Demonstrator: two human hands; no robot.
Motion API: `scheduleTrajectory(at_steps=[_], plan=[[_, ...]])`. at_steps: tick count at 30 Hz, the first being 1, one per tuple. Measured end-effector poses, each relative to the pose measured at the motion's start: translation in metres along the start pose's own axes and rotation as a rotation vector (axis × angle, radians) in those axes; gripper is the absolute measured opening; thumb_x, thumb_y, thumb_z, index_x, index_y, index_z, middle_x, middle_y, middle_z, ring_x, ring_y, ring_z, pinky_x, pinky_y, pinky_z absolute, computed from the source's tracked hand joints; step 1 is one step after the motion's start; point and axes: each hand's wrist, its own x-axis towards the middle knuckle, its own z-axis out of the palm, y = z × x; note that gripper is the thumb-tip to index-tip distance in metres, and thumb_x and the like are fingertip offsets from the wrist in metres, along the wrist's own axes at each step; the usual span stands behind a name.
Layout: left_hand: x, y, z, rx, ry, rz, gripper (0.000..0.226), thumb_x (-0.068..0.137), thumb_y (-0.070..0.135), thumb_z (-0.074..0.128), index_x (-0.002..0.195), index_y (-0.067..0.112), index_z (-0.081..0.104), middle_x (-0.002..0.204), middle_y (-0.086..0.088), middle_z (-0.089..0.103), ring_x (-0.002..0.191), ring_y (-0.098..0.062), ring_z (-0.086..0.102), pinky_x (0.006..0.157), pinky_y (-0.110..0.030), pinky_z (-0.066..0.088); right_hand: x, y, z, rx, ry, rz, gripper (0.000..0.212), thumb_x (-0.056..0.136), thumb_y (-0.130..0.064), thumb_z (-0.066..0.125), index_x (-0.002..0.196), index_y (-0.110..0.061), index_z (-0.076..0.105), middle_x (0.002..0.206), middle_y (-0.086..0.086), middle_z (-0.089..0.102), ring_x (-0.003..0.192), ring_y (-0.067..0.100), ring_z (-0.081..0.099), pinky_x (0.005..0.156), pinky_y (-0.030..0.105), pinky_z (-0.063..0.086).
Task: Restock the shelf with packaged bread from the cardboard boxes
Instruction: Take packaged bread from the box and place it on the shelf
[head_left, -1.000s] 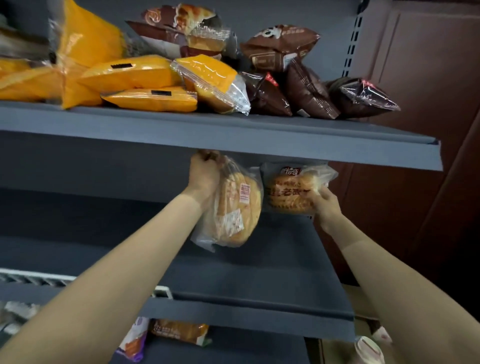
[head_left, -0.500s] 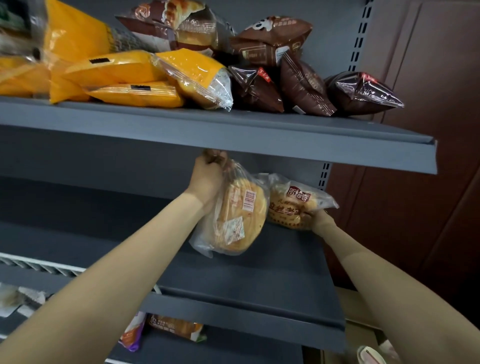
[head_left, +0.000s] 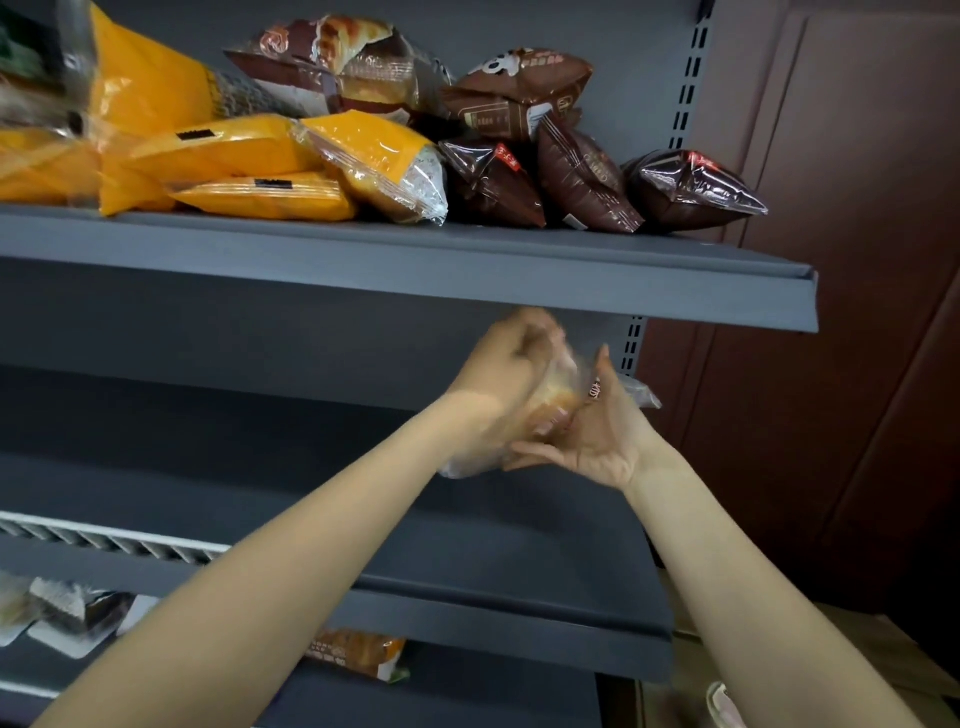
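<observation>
My left hand (head_left: 506, 361) grips the top of a clear bag of golden bread (head_left: 553, 408), which is blurred with motion, just under the upper shelf (head_left: 415, 270). Against the bag's right side and underside is my right hand (head_left: 597, 441), palm towards me, thumb up and fingers spread. A second clear bread bag (head_left: 641, 396) with a red label shows behind my right hand, and I cannot tell whether it rests on the middle shelf (head_left: 441, 525). Both hands are over the right rear of that shelf.
The upper shelf holds orange bread packs (head_left: 249, 156) on the left and brown bags (head_left: 582, 171) on the right. More packages (head_left: 358, 654) lie on the shelf below. A cardboard box (head_left: 883, 654) stands at the lower right beside a dark wooden wall.
Both hands came together. My right hand let go of the red-labelled bag's corner and swung left, palm up, against the bag in my left hand. The view tilted slightly down.
</observation>
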Motion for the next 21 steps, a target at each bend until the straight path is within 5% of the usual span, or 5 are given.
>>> scheduleTrajectory(at_steps=[4,8,14,18,21], plan=[[-0.017,-0.004,0.008,0.427,-0.418,0.187,0.018,0.091,0.029,0.051,0.085,0.013,0.056,0.078,-0.001,0.055,0.070,-0.010,0.047,0.064,-0.029,0.038,-0.002,-0.007,0.005,-0.242,0.121,-0.057,0.059,0.084,-0.057,0.049,0.118,-0.010,0.058,0.105,0.015,0.066,0.093,0.030,0.066,0.072,0.049,0.057],[-0.013,-0.020,0.005,0.521,-0.674,0.105,0.014,0.086,0.032,0.065,0.091,0.019,0.066,0.099,0.002,0.067,0.094,-0.014,0.061,0.089,-0.037,0.050,0.002,-0.003,0.002,-0.237,0.098,-0.161,0.044,0.089,-0.025,0.052,0.130,-0.008,0.052,0.101,0.015,0.065,0.084,0.026,0.067,0.066,0.034,0.059],[0.005,-0.047,-0.015,0.543,0.043,0.089,0.031,0.079,0.042,0.070,0.104,0.025,0.059,0.121,0.001,0.057,0.120,-0.020,0.047,0.098,-0.033,0.041,-0.005,-0.010,-0.022,-0.250,-0.111,-0.339,0.032,0.077,-0.013,0.056,0.108,-0.011,0.063,0.104,0.013,0.068,0.091,0.026,0.068,0.080,0.042,0.055],[0.023,-0.075,-0.025,0.157,-0.127,-0.320,0.105,0.055,0.068,0.077,0.141,0.023,0.036,0.145,0.003,0.041,0.137,-0.019,0.034,0.112,-0.044,0.033,-0.012,-0.018,-0.037,-0.249,-0.142,-0.432,0.056,0.059,-0.010,0.073,0.112,-0.011,0.058,0.105,0.012,0.068,0.097,0.028,0.067,0.081,0.045,0.057],[0.026,-0.078,-0.018,-0.129,-0.281,-0.359,0.070,0.072,0.039,0.077,0.133,0.020,0.047,0.127,0.001,0.061,0.115,-0.016,0.059,0.096,-0.039,0.051,-0.014,-0.023,-0.043,-0.347,-0.052,-0.518,0.045,0.069,-0.002,0.055,0.113,-0.011,0.056,0.107,0.012,0.066,0.105,0.030,0.061,0.090,0.049,0.052]])
